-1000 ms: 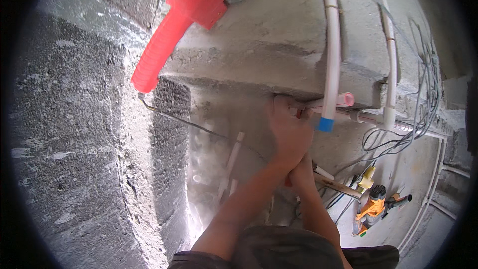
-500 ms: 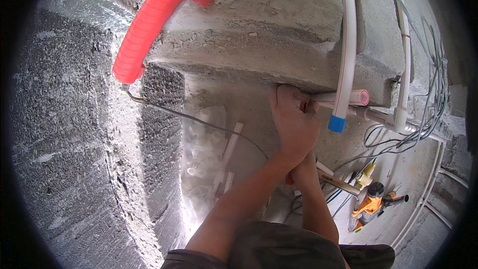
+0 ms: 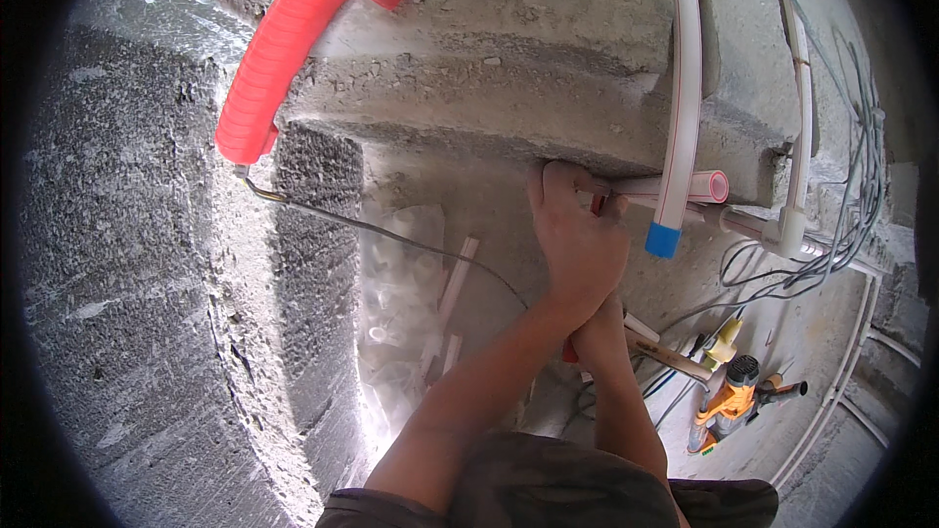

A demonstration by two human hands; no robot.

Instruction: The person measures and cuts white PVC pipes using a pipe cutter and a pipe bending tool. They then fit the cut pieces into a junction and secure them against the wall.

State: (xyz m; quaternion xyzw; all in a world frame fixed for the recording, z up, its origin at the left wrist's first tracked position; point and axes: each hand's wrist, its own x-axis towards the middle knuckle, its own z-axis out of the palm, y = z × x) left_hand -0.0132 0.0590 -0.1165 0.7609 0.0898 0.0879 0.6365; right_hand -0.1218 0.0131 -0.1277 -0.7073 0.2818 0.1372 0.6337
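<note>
My left hand is closed around the left end of a white plastic pipe with red stripes. The pipe lies level under a concrete ledge, its open end facing right. Below and partly behind the left hand, my right hand is closed on a red-handled tool. Only small red bits of that tool show, one beside the right hand and one by the left fingers; its jaws are hidden. The forearms come close together at the wrists.
A red-handled heating tool rests upper left, its cord trailing right. A blue-capped pipe hangs before the held pipe. Bagged fittings, pipe offcuts, a hammer, an orange power drill and cables lie around.
The view has shifted very slightly. Both hands keep nearly the same place and grip on the pipe and the red-handled tool.
</note>
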